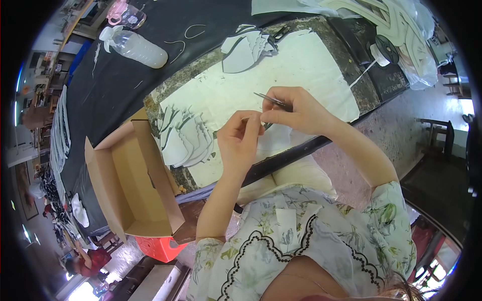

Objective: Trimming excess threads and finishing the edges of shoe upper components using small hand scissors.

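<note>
- Left hand (240, 136) was raised over the near edge of the desk (100, 95); fingers curled in, thumb and forefinger pinched together at the tip; what lay in the pinch was too small to tell.
- Right hand (296, 110) was just beside the left, fingertips almost touching it; closed around thin metal tweezers (268, 99), whose points stuck out up and to the left.
- Both hands hovered above a white sheet (281, 65) spread on a mottled board (331, 35); the board lay on the dark-covered desk.
- A stack of pale, fan-shaped cut pieces (188, 140) lay on the sheet to the left of the left hand, near it but apart.
- A 2nd stack of similar pieces (246, 47) lay at the far edge of the sheet; dark scissors (278, 34) sat just beside it.
- An open cardboard box (133, 185) stood at the near left corner of the board, flaps out, tilted toward the person.
- A clear plastic bottle (138, 47) lay on its side on the dark cover, far left; a pink-trimmed clear container (128, 14) stood beyond it.
- A spool (384, 52) with a white strand rested at the far right of the desk.
- An orange-red stool (159, 247) showed below the box, on the floor.
- The person wore a floral top with dark scalloped trim (311, 241).
</note>
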The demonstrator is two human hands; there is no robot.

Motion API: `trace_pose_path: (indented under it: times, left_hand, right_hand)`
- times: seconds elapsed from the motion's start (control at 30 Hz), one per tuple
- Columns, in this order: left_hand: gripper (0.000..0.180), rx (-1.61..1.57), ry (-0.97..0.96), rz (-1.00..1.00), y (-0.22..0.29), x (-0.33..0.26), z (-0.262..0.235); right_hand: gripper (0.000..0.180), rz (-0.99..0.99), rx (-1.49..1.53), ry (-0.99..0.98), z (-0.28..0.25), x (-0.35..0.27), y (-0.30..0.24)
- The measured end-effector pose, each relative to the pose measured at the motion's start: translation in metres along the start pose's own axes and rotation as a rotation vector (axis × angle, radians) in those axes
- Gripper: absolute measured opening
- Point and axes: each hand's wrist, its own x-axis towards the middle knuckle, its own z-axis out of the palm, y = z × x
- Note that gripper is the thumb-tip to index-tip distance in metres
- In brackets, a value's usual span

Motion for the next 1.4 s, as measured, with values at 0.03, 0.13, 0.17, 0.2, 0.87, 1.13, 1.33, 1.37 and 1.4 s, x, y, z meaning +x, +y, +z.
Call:
trace_pose_path:
  times: [0.03,0.13,0.17,0.2,0.87,1.13,1.33,1.37,1.4]
  left_hand:
    - [0.01,0.048,0.015,0.003,0.001,-0.001,-0.002]
    - [0.009,0.044,0.084,0.02,-0.001,-0.002,-0.008]
    - [0.009,0.043,0.082,0.011,0.0,-0.003,-0.01]
    - [0.008,0.08,0.151,0.055,0.001,-0.005,-0.013]
    - [0.039,1.038,-0.117,0.626,-0.06,-0.06,-0.013]
    - [0.037,1.006,-0.061,0.557,-0.054,-0.054,-0.015]
    - [0.036,1.048,-0.088,0.542,-0.055,-0.054,-0.015]
    - [0.037,1.041,-0.073,0.533,-0.055,-0.054,-0.015]
    - [0.038,1.034,-0.058,0.525,-0.055,-0.053,-0.014]
  right_hand:
    - [0.015,0.04,-0.002,-0.044,0.001,-0.001,-0.001]
    - [0.015,-0.011,-0.121,-0.129,0.003,0.006,0.003]
    - [0.015,-0.004,-0.116,-0.128,0.006,0.007,0.003]
    - [0.015,-0.03,-0.083,-0.123,0.009,0.007,0.005]
    - [0.018,0.46,0.091,0.044,0.034,-0.01,0.034]
    - [0.018,0.445,0.005,0.016,0.033,-0.008,0.031]
    - [0.017,0.424,-0.065,0.001,0.016,-0.006,0.033]
    - [0.018,0.363,-0.186,0.011,0.014,-0.006,0.032]
    - [0.019,0.302,-0.307,0.021,0.012,-0.005,0.032]
